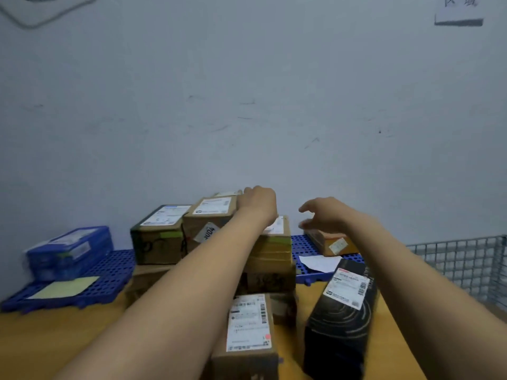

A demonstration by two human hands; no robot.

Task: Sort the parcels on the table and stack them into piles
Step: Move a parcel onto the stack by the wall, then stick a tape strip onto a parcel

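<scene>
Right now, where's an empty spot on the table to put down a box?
The bare wooden table at front left, in front of the blue mat, is widest. The middle is crowded with cardboard parcels; only a thin gap separates them from the black box.

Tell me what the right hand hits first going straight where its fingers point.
Probably the taped brown parcel topping the middle stack, left of the right hand; depth is unclear, so it might pass behind.

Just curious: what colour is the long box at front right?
The box is black with faint swirls; head view.
</scene>
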